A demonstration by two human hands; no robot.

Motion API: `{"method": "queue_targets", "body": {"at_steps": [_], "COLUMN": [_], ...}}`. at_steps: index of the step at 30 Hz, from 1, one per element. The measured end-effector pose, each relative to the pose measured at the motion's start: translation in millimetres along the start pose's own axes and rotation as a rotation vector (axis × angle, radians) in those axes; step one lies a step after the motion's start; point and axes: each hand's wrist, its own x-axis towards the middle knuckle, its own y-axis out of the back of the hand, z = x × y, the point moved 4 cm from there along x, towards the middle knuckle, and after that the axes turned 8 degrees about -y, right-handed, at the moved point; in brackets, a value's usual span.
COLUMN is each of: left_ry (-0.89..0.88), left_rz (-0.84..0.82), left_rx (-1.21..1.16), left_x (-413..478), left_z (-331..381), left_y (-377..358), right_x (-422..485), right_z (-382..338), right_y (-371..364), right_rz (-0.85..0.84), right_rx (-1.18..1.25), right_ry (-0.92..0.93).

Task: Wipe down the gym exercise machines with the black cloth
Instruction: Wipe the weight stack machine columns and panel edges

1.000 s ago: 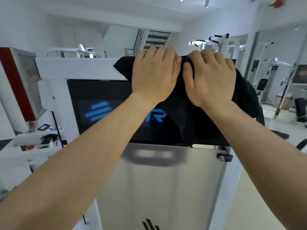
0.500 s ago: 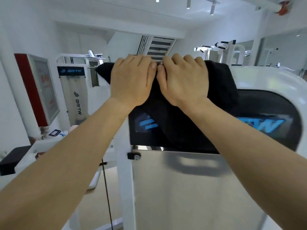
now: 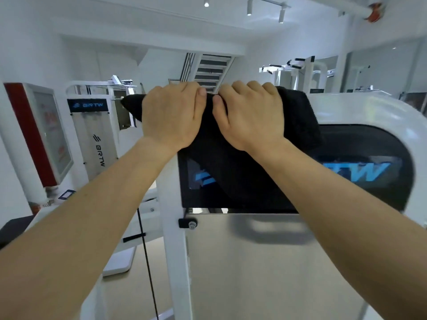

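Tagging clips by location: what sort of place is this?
Probably a gym: a white machine with a blue-lettered black panel under the black cloth, a second machine left with the same logo, more white equipment behind.

Cloth atop machine, left corner

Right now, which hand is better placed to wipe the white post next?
Probably left: the left hand holds the black cloth directly above the white post; the right hand sits farther right.

Black cloth draped over the top of the white machine, gripped beneath left hand and right hand, hanging below the wrists.
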Motion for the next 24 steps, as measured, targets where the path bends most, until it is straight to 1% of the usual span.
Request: {"method": "queue_targets", "body": {"at_steps": [8, 14, 19, 24], "left_ry": [-0.019, -0.036, -0.059, -0.101], "left_rz": [-0.034, 0.026, 0.04, 0.016], "left_rx": [-0.046, -0.019, -0.005, -0.038], "left_x": [51.2, 80.3, 92.1, 84.8], "left_z": [113.1, 181.1, 208.7, 189.7], "left_y": [-15.3, -22.7, -27.2, -26.5], "right_x": [-20.0, -32.4, -40.9, -32.0], "right_z": [120.4, 189.2, 213.6, 192.7], "right_y": [32.9, 51.4, 56.6, 52.2], "right_rz": [0.009, -0.037, -0.049, -0.033], "right_rx": [-0.046, -0.044, -0.055, -0.075], "right_ry": [-0.034, -0.098, -0.168, -0.165]}}
